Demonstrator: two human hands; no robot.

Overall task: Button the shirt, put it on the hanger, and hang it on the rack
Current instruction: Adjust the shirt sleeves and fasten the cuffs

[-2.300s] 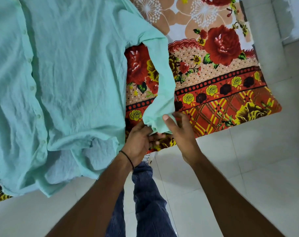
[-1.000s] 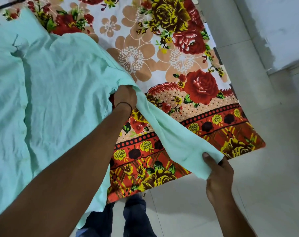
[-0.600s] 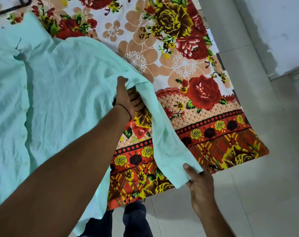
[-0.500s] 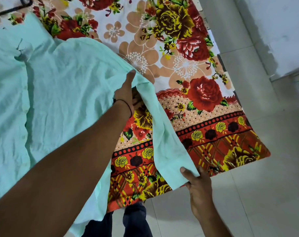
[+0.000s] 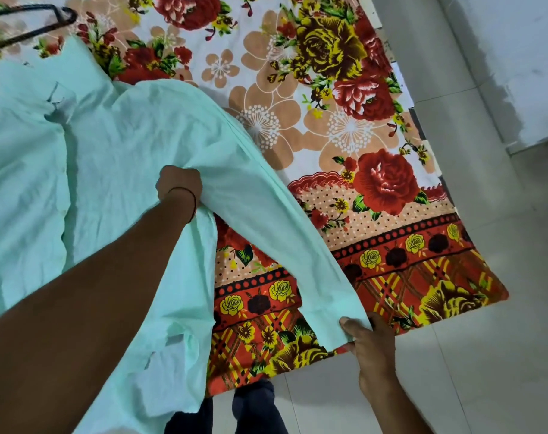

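Where the mint-green shirt (image 5: 109, 145) is spread, the surface is a bed under a floral bedsheet (image 5: 297, 89), red and yellow roses on white with an orange border. Right of the right hand the sheet ends, and pale floor tiles (image 5: 469, 371) run to a grey-white wall (image 5: 510, 57). The shirt covers the bed left of and beyond the left hand, its hem hanging off the near edge below the left forearm.

Half a second ago the left hand (image 5: 178, 186) lay with fingers straight on the top of the sleeve (image 5: 282, 245). Now it is a fist, fingers curled into the cloth where sleeve meets body. The sleeve, which drooped in a bend, runs in a straighter line from that fist to the right hand (image 5: 372, 343), which pinches the cuff (image 5: 335, 327), thumb on top, at the sheet's near edge. The hands are well apart, each clamped on the shirt.

Far beyond the left hand, part of a black hanger (image 5: 31, 23) lies on the sheet, near the shirt's collar end. A dark thread band (image 5: 185, 195) circles the left wrist. The left forearm hides a wide strip of the shirt. Between the hands, nearer the person, legs in dark jeans (image 5: 257, 408) stand on the tiles.
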